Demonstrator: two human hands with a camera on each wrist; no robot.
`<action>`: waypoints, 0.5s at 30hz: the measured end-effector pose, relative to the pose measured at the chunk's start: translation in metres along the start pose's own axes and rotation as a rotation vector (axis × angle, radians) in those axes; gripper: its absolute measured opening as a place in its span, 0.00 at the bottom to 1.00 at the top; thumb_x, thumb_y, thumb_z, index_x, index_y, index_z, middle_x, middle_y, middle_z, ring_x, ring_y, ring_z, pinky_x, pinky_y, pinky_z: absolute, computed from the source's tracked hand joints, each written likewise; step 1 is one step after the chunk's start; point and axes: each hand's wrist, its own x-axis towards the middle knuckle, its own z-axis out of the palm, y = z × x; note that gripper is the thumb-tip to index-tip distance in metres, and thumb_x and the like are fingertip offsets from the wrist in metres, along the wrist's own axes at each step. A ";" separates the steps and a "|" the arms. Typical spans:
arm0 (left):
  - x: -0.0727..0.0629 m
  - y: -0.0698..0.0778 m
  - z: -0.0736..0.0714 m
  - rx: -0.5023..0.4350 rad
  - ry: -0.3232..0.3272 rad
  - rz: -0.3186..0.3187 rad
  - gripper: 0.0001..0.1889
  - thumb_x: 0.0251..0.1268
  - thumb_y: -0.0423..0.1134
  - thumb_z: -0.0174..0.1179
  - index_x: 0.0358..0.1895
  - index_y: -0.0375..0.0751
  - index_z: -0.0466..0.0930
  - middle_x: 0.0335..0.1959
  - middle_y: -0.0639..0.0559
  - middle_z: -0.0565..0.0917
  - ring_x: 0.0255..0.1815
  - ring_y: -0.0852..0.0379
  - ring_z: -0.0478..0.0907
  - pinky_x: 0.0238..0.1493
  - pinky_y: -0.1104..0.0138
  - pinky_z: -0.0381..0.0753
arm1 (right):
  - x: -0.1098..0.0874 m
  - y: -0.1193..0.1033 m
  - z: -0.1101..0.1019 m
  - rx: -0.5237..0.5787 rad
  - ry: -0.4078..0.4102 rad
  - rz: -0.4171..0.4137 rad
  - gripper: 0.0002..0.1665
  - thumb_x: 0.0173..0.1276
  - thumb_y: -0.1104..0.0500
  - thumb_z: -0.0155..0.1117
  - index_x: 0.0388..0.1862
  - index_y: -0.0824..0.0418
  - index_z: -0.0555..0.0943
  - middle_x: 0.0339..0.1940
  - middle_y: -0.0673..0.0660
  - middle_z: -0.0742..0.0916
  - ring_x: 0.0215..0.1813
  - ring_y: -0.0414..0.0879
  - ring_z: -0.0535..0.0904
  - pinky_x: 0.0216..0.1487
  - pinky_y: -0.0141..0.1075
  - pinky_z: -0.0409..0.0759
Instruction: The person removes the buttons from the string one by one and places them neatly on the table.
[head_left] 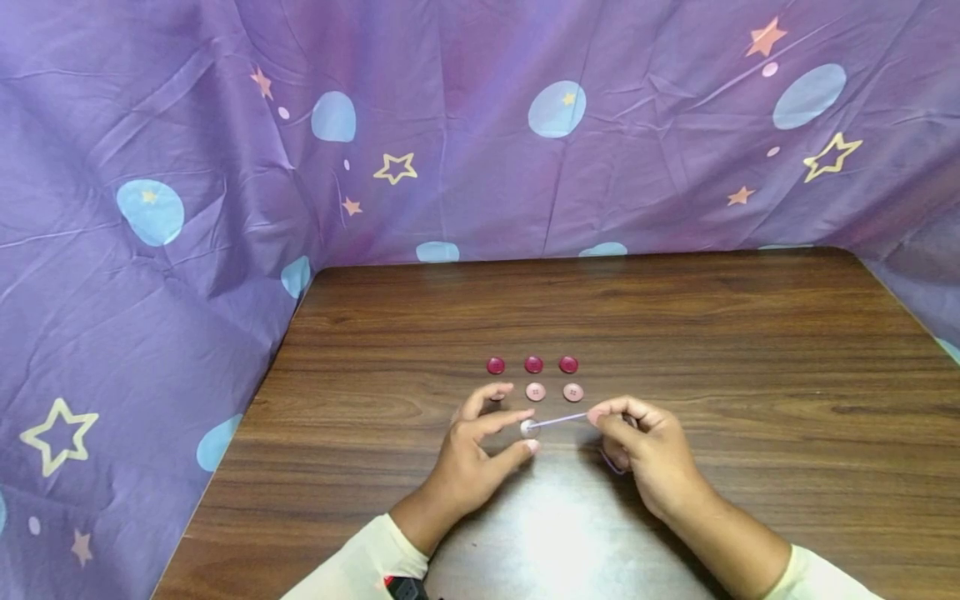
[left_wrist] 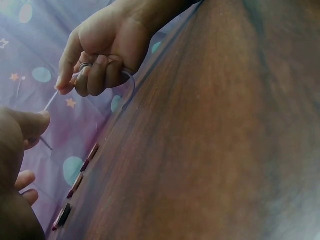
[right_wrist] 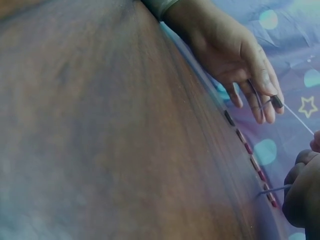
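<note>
My left hand [head_left: 474, 462] pinches a pale button [head_left: 529, 428] by its edge between thumb and index finger, the other fingers spread. A thin light purple string [head_left: 558, 420] passes through the button; a short end shows beyond it [left_wrist: 46, 143] in the left wrist view. On the other side, my right hand [head_left: 651, 454] pinches the string between thumb and index finger and keeps it taut. Its remaining fingers curl in, and a loop of string hangs below them. In the right wrist view the button [right_wrist: 276, 101] appears dark, edge-on at the left fingertips.
Beyond the hands, dark red buttons [head_left: 533, 365] lie in a row on the brown wooden table [head_left: 750, 333]. Pink buttons [head_left: 536, 392] form a nearer row, one partly covered by my left fingers. A purple patterned cloth [head_left: 480, 125] hangs behind the table.
</note>
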 end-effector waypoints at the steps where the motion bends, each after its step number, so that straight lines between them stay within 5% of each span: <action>1: 0.000 0.000 0.000 0.000 0.001 -0.003 0.19 0.60 0.34 0.79 0.56 0.41 0.93 0.73 0.37 0.79 0.75 0.40 0.76 0.77 0.41 0.74 | 0.000 0.000 0.000 0.003 0.002 -0.004 0.13 0.74 0.73 0.64 0.33 0.59 0.89 0.16 0.47 0.74 0.19 0.37 0.68 0.20 0.33 0.67; 7: 0.001 0.002 0.000 -0.003 0.006 -0.003 0.19 0.60 0.35 0.79 0.55 0.41 0.93 0.73 0.36 0.79 0.74 0.38 0.76 0.75 0.41 0.76 | 0.002 -0.001 -0.001 0.027 0.017 -0.009 0.16 0.75 0.75 0.62 0.32 0.58 0.88 0.17 0.46 0.74 0.19 0.36 0.67 0.20 0.34 0.64; 15: 0.001 -0.001 -0.001 -0.063 -0.022 -0.044 0.19 0.61 0.33 0.78 0.56 0.36 0.92 0.75 0.34 0.76 0.75 0.32 0.75 0.66 0.61 0.84 | 0.003 -0.003 -0.004 0.023 0.040 0.003 0.16 0.75 0.75 0.61 0.32 0.59 0.88 0.18 0.46 0.75 0.20 0.36 0.68 0.22 0.29 0.68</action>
